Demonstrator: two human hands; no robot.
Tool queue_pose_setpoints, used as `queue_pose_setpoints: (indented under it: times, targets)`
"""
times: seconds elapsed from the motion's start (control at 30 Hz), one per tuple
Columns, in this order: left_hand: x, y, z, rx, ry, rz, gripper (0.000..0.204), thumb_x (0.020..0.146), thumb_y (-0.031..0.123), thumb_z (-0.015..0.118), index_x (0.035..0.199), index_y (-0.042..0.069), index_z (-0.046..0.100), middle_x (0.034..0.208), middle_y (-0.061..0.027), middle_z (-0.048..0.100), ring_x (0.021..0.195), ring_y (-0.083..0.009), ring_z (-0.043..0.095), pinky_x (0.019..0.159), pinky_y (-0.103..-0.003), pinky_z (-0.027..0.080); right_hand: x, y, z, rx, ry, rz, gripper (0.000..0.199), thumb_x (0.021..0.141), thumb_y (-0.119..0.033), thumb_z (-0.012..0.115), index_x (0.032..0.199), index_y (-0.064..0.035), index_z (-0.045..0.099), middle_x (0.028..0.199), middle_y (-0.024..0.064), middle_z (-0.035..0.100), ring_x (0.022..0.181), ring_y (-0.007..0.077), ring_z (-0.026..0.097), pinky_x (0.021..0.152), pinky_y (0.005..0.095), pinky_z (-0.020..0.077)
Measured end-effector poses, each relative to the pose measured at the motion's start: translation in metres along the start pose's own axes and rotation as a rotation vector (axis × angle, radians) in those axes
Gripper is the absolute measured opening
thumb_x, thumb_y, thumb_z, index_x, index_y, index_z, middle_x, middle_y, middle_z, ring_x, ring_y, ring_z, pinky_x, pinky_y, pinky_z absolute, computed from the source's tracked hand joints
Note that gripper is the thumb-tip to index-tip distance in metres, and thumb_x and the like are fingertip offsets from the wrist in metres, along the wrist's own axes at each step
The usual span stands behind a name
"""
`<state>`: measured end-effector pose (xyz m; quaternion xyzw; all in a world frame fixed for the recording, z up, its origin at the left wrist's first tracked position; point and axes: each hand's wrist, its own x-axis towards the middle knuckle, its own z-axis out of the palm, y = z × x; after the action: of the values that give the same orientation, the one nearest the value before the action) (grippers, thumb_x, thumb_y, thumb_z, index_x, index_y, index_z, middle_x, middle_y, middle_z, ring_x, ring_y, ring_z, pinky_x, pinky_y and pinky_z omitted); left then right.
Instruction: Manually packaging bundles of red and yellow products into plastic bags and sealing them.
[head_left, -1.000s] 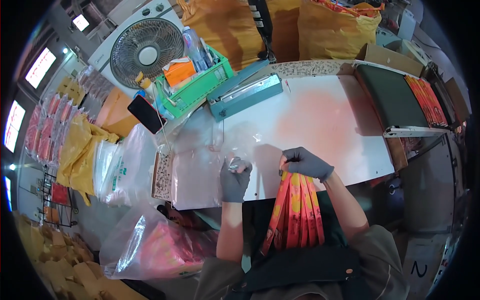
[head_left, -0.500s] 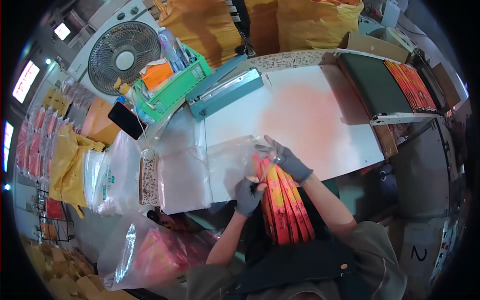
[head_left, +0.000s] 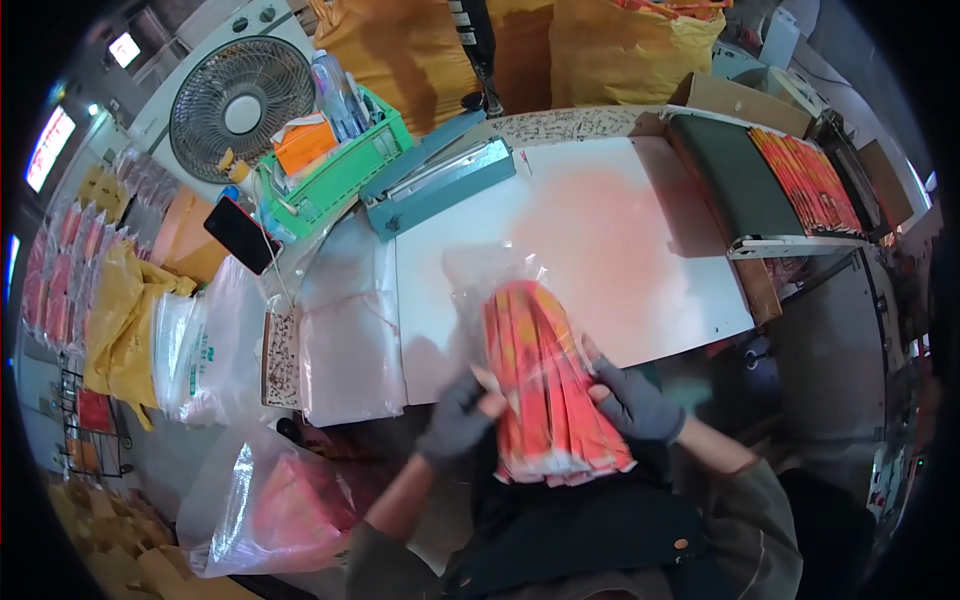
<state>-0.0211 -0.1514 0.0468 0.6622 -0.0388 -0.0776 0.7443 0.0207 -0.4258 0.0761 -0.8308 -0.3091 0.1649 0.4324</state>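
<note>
A fanned bundle of long red-and-yellow paper packets point(head_left: 545, 390) lies in front of me, over the table's near edge. A clear plastic bag point(head_left: 480, 270) covers the bundle, its loose end spreading over the white tabletop. My left hand point(head_left: 460, 412), in a grey glove with bare fingertips, pinches the bag at the bundle's left side. On the opposite side my right hand point(head_left: 638, 398), gloved alike, is closed on the bag with the thumb against the packets. The packets' near ends stick out toward my lap. Motion slightly blurs both hands.
Flat clear bags point(head_left: 350, 350) are stacked left on the white table point(head_left: 690, 290). Behind them stand a teal bag sealer point(head_left: 440, 190), a green basket point(head_left: 345, 165) and a phone point(head_left: 240, 235). At right, a dark conveyor belt point(head_left: 705, 170) carries more red packets point(head_left: 805, 180).
The bag now covers much of the bundle, where before only its far tip was inside. My right hand has moved from the bag's mouth down to the bundle's right side; my left has shifted lower left.
</note>
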Motion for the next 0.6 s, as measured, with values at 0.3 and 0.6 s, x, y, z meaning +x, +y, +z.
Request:
queue_pose_setpoints:
  times: [0.3, 0.6]
  targets:
    - [0.085, 0.233, -0.037, 0.390, 0.025, 0.834, 0.023, 0.083, 0.025, 0.068, 0.092, 0.004, 0.061, 0.072, 0.0014, 0.056, 0.056, -0.0054, 0.043, 0.053, -0.023, 0.039, 0.065, -0.137, -0.143, -0.660, 0.487, -0.525, 0.015, 0.072, -0.001, 0.062, 0.082, -0.0026, 0.052, 0.073, 0.0130, 0.053, 0.065, 0.0312, 0.056, 0.057, 0.0376, 0.0439]
    - [0.075, 0.229, 0.003, 1.385, 0.061, 1.091, 0.016, 0.064, 0.014, 0.073, 0.072, 0.012, 0.059, 0.067, -0.0022, 0.054, 0.064, -0.0210, 0.057, 0.053, -0.036, 0.044, 0.111, -0.142, -0.101, -0.513, 0.327, -0.610, 0.038, 0.064, -0.016, 0.074, 0.093, -0.0034, 0.053, 0.087, 0.0115, 0.059, 0.082, 0.0308, 0.059, 0.071, 0.0369, 0.0477]
